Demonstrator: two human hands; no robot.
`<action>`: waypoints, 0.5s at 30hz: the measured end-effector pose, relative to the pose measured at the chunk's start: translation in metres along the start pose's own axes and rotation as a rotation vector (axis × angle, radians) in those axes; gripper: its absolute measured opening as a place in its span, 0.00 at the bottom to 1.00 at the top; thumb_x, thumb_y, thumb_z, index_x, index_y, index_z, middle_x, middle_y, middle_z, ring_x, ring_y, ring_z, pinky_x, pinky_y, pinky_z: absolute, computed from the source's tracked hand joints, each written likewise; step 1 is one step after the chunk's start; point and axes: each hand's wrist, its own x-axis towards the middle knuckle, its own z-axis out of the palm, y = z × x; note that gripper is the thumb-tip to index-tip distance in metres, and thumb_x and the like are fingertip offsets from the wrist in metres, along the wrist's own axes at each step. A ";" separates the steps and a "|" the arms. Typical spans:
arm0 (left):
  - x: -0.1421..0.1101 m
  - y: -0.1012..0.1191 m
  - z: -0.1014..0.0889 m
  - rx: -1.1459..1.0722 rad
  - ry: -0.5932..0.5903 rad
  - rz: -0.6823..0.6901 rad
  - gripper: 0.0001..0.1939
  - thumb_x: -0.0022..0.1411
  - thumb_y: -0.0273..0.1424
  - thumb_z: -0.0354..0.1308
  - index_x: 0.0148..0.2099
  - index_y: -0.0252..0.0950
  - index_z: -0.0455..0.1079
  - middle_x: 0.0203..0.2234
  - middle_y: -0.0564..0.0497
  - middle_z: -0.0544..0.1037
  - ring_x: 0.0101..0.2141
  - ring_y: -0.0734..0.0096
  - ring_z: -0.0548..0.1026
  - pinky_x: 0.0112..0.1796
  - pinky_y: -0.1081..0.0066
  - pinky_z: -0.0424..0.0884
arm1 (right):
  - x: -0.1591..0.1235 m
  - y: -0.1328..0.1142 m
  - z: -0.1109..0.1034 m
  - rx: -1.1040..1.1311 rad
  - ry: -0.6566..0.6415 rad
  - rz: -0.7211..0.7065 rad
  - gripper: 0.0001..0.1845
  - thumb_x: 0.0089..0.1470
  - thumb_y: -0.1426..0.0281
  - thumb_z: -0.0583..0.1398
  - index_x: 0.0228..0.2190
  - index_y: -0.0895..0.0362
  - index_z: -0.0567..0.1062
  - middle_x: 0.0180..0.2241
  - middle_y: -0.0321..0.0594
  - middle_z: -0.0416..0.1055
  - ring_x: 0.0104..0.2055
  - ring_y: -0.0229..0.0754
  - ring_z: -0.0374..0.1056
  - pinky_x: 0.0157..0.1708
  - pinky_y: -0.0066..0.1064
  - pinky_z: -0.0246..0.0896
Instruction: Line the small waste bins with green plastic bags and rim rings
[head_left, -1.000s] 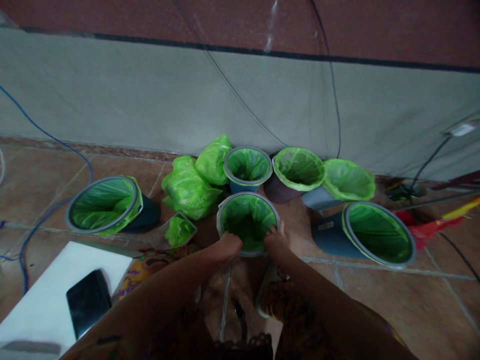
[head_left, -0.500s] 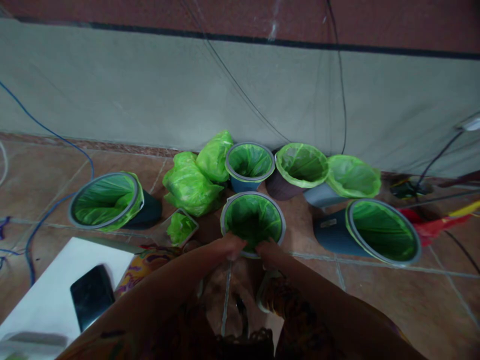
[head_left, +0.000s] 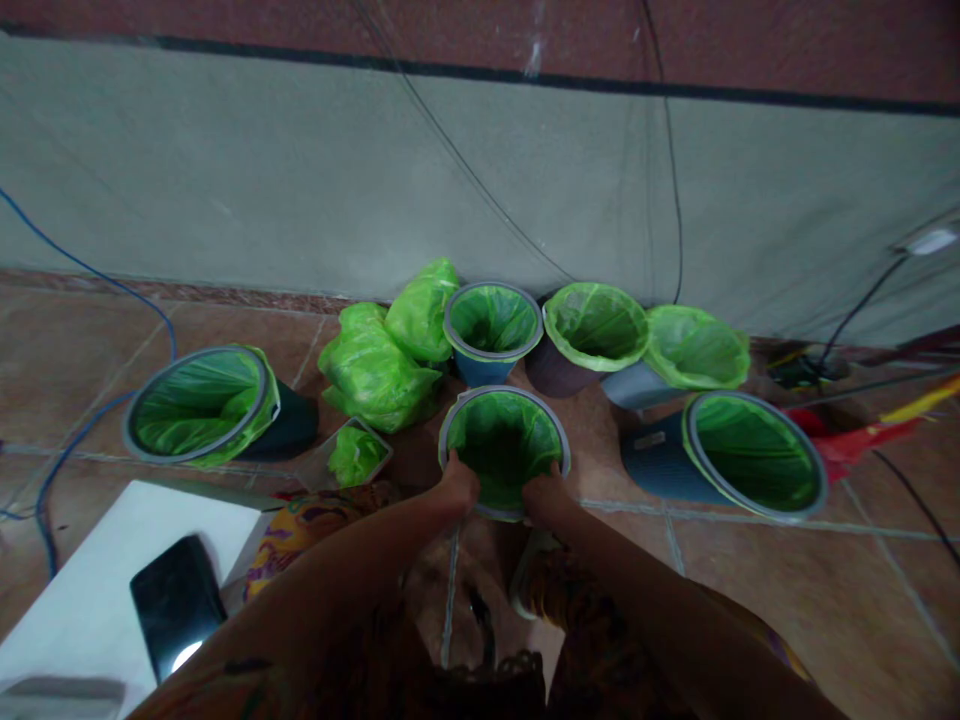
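Observation:
Directly before me stands a trash bin (head_left: 564,430) with a grey rim ring and a green bin liner (head_left: 536,425) spread inside it. Its near rim is gripped on the left side by my left hand (head_left: 459,484), closed with a digit pointing up over the edge. Across from it, my right hand (head_left: 545,490) is closed on the near right part of the same rim. The fingers under the rim are hidden. Behind this bin are a blue lined bin (head_left: 487,372), a dark brown lined bin (head_left: 559,370) and a grey lined bin (head_left: 637,388).
Full green bags (head_left: 382,370) lie left of the bins. A small clear box (head_left: 381,462) holds green plastic. Tilted lined bins rest at left (head_left: 292,420) and right (head_left: 656,460). A phone (head_left: 176,600) lies on a white box (head_left: 82,570). Cables run along the wall (head_left: 300,180).
My hands have moved slightly apart along the near rim, from reaching just inside it to gripping its left and right sides. The view has shifted slightly.

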 end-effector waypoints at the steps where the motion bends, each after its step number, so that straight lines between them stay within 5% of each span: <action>1: -0.001 0.001 -0.001 0.028 -0.019 -0.012 0.02 0.50 0.23 0.63 0.26 0.31 0.75 0.30 0.40 0.80 0.42 0.48 0.75 0.54 0.39 0.53 | 0.000 0.000 0.001 -0.001 -0.001 -0.003 0.20 0.42 0.64 0.68 0.37 0.63 0.80 0.41 0.59 0.77 0.47 0.60 0.71 0.59 0.60 0.41; 3: -0.006 0.001 -0.003 0.064 -0.041 -0.011 0.02 0.50 0.22 0.63 0.30 0.29 0.76 0.33 0.39 0.80 0.42 0.48 0.75 0.56 0.40 0.51 | 0.001 0.001 0.002 0.004 0.006 -0.001 0.22 0.40 0.64 0.69 0.38 0.64 0.79 0.41 0.59 0.76 0.48 0.61 0.70 0.59 0.60 0.41; 10: -0.016 0.007 -0.011 0.037 0.036 0.127 0.31 0.49 0.26 0.63 0.57 0.31 0.65 0.50 0.34 0.72 0.50 0.49 0.71 0.55 0.45 0.57 | 0.002 -0.010 -0.010 0.053 0.068 -0.084 0.42 0.33 0.68 0.73 0.51 0.64 0.70 0.50 0.59 0.71 0.54 0.59 0.65 0.59 0.56 0.46; 12: -0.014 0.012 -0.008 0.006 -0.044 0.165 0.29 0.46 0.25 0.64 0.53 0.31 0.68 0.48 0.36 0.74 0.48 0.50 0.72 0.53 0.47 0.61 | 0.001 -0.017 -0.013 0.077 -0.016 -0.146 0.40 0.36 0.67 0.72 0.52 0.62 0.70 0.51 0.57 0.70 0.54 0.58 0.66 0.58 0.51 0.52; 15: -0.009 0.017 0.000 -0.029 -0.182 0.144 0.14 0.40 0.18 0.64 0.34 0.30 0.74 0.32 0.42 0.79 0.38 0.53 0.76 0.47 0.52 0.68 | -0.001 -0.025 -0.010 0.102 -0.167 -0.178 0.29 0.44 0.68 0.68 0.50 0.60 0.73 0.50 0.53 0.72 0.52 0.54 0.69 0.51 0.41 0.62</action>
